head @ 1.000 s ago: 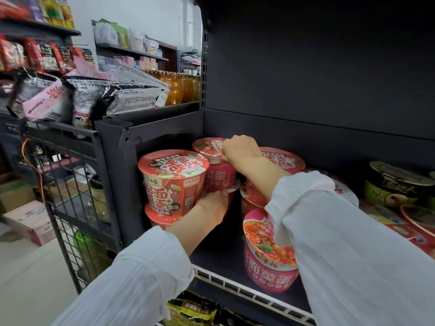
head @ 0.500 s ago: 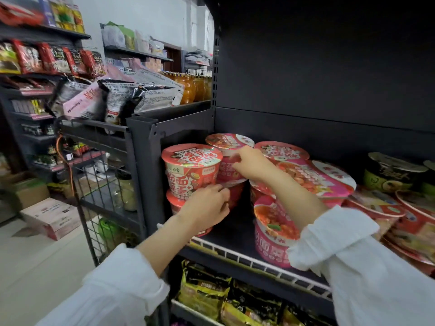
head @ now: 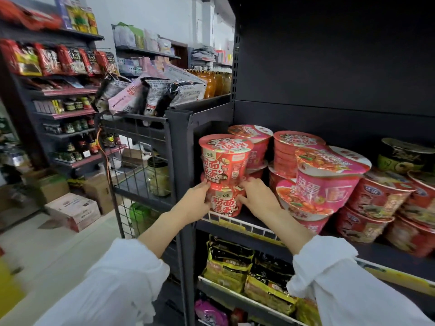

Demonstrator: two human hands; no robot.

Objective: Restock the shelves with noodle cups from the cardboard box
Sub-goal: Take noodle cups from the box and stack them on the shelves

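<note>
Two red noodle cups stand stacked at the left front of the dark shelf (head: pixel 244 228). The upper red cup (head: pixel 224 158) rests on the lower red cup (head: pixel 224 201). My left hand (head: pixel 196 202) presses the lower cup's left side and my right hand (head: pixel 256 196) presses its right side. More red and pink cups (head: pixel 327 182) crowd the shelf behind and to the right, one large pink bowl tilted. No cardboard box of cups lies within my reach in this view.
A black wire rack (head: pixel 141 147) with snack bags stands left of the shelf post (head: pixel 182 161). Cardboard boxes (head: pixel 73 214) lie on the floor at left. Yellow and black noodle packs (head: pixel 237 264) fill the shelf below. Dark bowls (head: pixel 404 156) sit at far right.
My right hand left the rear cups and came forward to the lower front cup. My left hand shifted onto that cup's left side. The view pulled back from the shelf.
</note>
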